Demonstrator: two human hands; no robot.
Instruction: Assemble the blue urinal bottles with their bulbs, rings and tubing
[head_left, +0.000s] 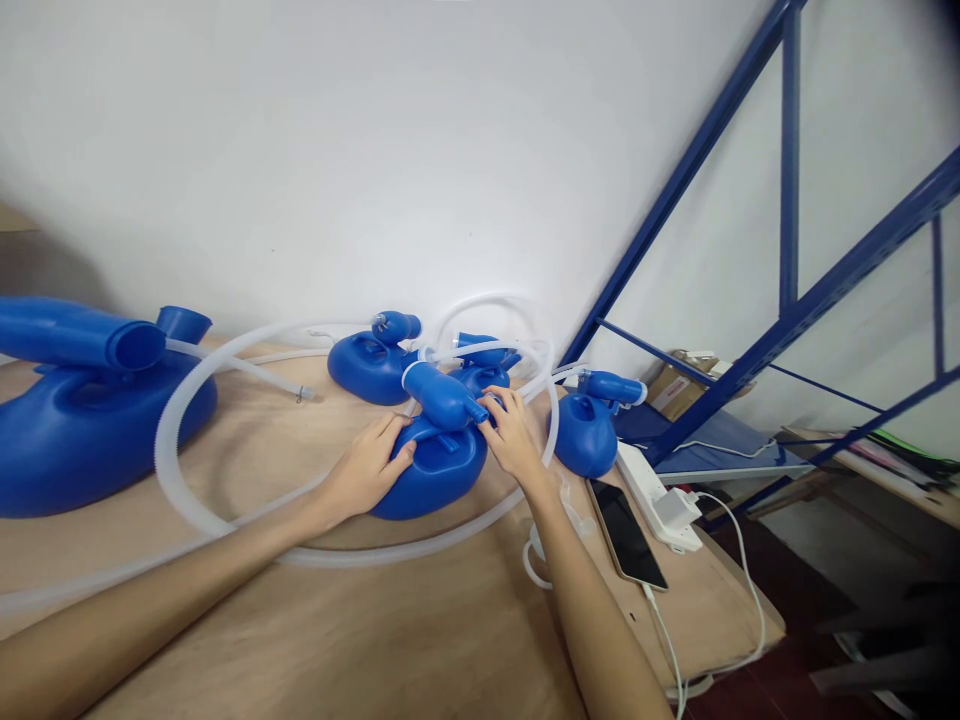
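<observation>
A blue plastic bottle [429, 490] with a moulded handle rests on the table in front of me. On top of it lies a blue funnel-shaped piece [441, 396], with a white rim at its wide end and a narrow spout pointing right. My left hand [366, 468] grips the bottle's left side, thumb over the handle area. Beside the spout, my right hand [514, 434] has its fingers bent and closed together; what sits between them is too small to make out. A translucent ribbed hose [375, 556] loops around the bottle and passes under my forearms.
Similar blue bottles stand behind [367, 370], at right [585, 440] and at far left [97, 440]. A phone [628, 535] lies plugged in by a white power strip [652, 495]. Past the table's right edge rises a blue metal shelf frame [790, 160]; a wall stands behind.
</observation>
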